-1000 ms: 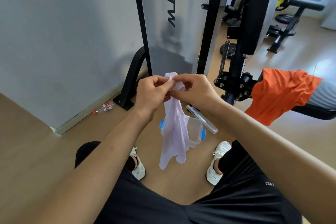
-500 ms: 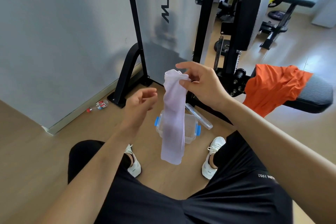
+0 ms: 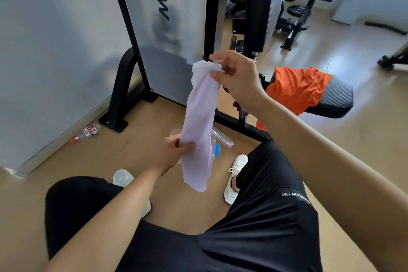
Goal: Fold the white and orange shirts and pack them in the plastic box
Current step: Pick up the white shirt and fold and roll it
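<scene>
The white shirt [image 3: 201,115] hangs as a long narrow folded strip in front of me. My right hand [image 3: 237,77] pinches its top end up high. My left hand [image 3: 176,150] grips the strip lower down, near its middle, with the thumb over the cloth. The tail dangles below my left hand. The clear plastic box [image 3: 215,150] with blue clips stands on the floor between my feet, mostly hidden behind the shirt. Its lid [image 3: 221,138] leans beside it. The orange shirt [image 3: 298,88] lies draped over a padded seat at the right.
A black gym machine frame [image 3: 123,86] with a grey panel stands just behind the box. The padded seat [image 3: 337,97] is at the right. A plastic bottle [image 3: 88,131] lies by the wall at the left. More gym benches stand at the far right. My white shoes flank the box.
My left hand let go of the shirt's top, dropped down and took hold of the strip near its middle. My right hand stayed up holding the top end.
</scene>
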A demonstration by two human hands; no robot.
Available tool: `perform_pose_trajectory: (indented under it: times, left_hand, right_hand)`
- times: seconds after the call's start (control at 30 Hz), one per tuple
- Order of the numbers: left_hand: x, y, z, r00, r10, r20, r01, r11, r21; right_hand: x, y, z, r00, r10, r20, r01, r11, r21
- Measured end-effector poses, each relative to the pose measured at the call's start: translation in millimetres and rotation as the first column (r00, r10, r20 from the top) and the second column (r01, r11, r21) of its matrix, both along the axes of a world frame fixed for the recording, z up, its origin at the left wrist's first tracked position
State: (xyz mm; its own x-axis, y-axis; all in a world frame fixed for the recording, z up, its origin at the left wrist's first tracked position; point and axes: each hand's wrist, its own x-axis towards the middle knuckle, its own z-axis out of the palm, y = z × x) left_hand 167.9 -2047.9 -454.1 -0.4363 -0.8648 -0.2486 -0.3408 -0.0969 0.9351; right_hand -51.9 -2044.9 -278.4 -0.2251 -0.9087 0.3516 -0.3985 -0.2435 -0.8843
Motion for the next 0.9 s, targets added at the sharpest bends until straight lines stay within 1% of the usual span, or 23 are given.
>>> perform_pose_trajectory:
  times: [0.07,0.17,0.3,0.37,0.43,0.53,0.67,0.77,0.83,0.9]
  left_hand:
    - [5.5,2.1,-7.0,1.000,0.009,0.014,-0.009,1.000,0.012]
    - [16.2,4.6,-8.1,0.999,0.036,-0.003,-0.036,0.999,0.027]
    - [34.1,8.0,3.9,0.992,0.098,-0.079,-0.092,0.993,0.073]
    - [41.8,9.5,11.2,0.982,0.139,-0.128,-0.126,0.986,0.105]
    - [46.8,8.9,17.8,0.970,0.190,-0.154,-0.174,0.979,0.110]
    - [48.9,4.6,26.3,0.957,0.248,-0.152,-0.241,0.968,0.069]
    - [47.3,0.0,34.2,0.935,0.308,-0.175,-0.296,0.951,0.088]
    - [44.4,0.1,37.6,0.920,0.334,-0.204,-0.312,0.941,0.132]
    - [43.2,0.9,38.3,0.904,0.360,-0.231,-0.327,0.930,0.167]
    - [41.4,2.1,39.4,0.884,0.389,-0.260,-0.333,0.914,0.234]
  right_hand:
    - [-10.9,-6.7,-6.8,0.998,-0.066,0.015,0.066,0.998,0.013]
    - [-27.6,-23.9,-23.6,0.983,-0.182,-0.006,0.182,0.981,0.060]
    - [-49.5,-47.8,-55.6,0.943,-0.323,-0.081,0.333,0.924,0.189]
    - [-54.4,-55.5,-77.3,0.934,-0.343,-0.102,0.358,0.890,0.283]
    - [-51.2,-59.0,-100.3,0.938,-0.337,-0.080,0.342,0.864,0.368]
    - [-33.2,-49.5,-127.6,0.955,-0.297,0.016,0.254,0.841,0.478]
    - [8.1,0.4,-154.1,0.973,-0.189,0.130,0.102,0.863,0.495]
    - [39.3,42.2,-178.9,0.977,-0.016,0.213,-0.101,0.844,0.527]
    - [53.2,61.1,-192.5,0.951,0.099,0.294,-0.246,0.817,0.521]
    - [60.0,68.0,-196.6,0.906,0.177,0.384,-0.364,0.788,0.497]
